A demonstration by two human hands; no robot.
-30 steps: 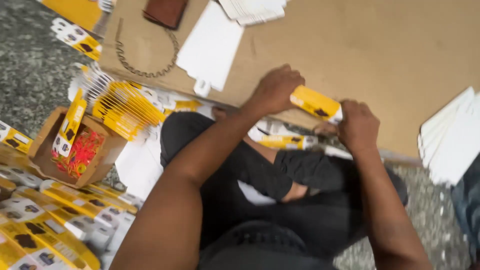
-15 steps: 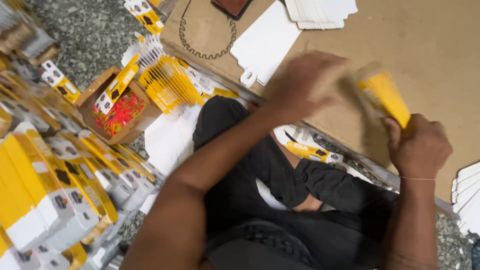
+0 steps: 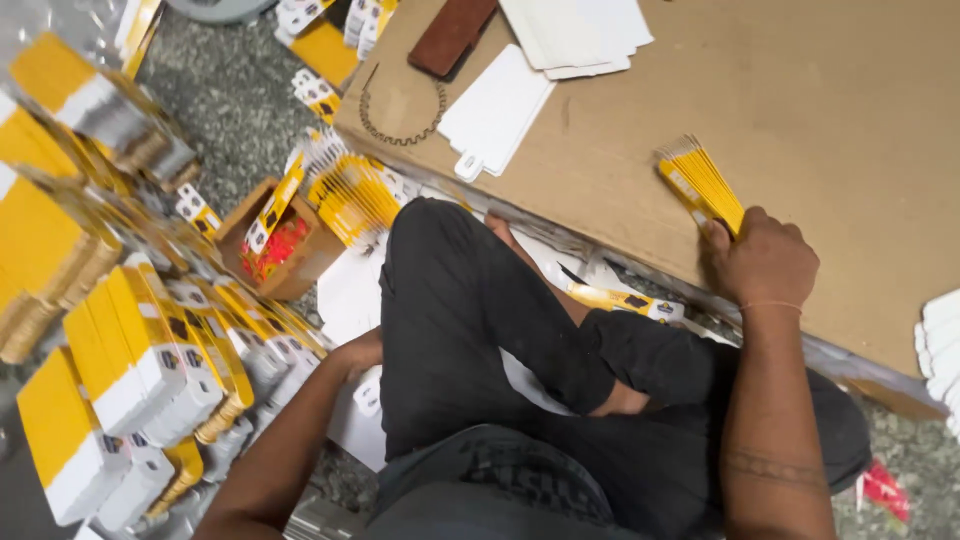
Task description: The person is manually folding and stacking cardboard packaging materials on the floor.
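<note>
The yellow card stack (image 3: 700, 185) looks like thin, smooth printed paperboard. Under it, the worktop (image 3: 800, 110) is matt brown cardboard, slightly scuffed. White blank cards (image 3: 497, 112) look like matt paper. The floor (image 3: 235, 95) is speckled, rough-looking stone.

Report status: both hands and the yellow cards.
Right hand shut on fanned stack of yellow cards, pressed on the cardboard sheet. Left hand down by the card stacks at the left knee, grip unclear. Nothing blocking.
</note>
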